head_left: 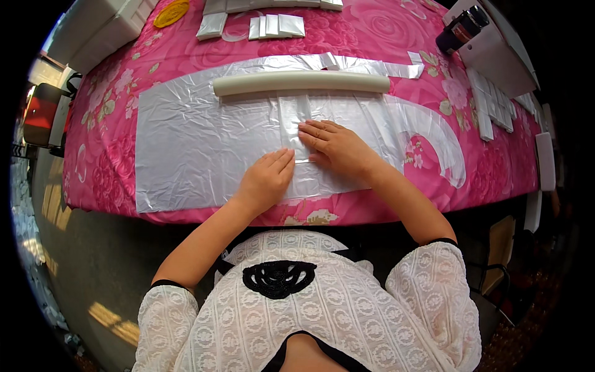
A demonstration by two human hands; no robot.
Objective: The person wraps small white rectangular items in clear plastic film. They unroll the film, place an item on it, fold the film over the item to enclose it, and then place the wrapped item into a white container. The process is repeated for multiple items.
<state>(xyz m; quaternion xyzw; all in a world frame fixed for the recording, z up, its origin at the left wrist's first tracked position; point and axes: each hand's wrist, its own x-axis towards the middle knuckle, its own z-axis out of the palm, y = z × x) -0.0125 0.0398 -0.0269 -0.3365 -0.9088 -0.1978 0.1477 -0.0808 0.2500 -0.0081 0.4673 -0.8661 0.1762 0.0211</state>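
Note:
A large translucent plastic sheet point(192, 142) lies spread on the table in front of me, creased all over. A folded strip of plastic point(291, 118) runs down its middle, shinier than the rest. My left hand point(268, 178) rests flat at the near left edge of this strip, fingers stretched and side by side. Pressed flat on the strip's right side is my right hand point(331, 146), a little farther away. Neither hand grips anything. Beyond them a long off-white roll point(302, 83) lies crosswise on the sheet.
The table wears a pink floral cloth point(372, 28). Small folded plastic packets point(277, 26) lie at the far side, and more packets point(489, 102) at the right. A dark bottle point(462, 30) stands by a white box point(496, 53). White foam boxes point(102, 31) are far left, near a yellow ring-shaped item point(171, 12).

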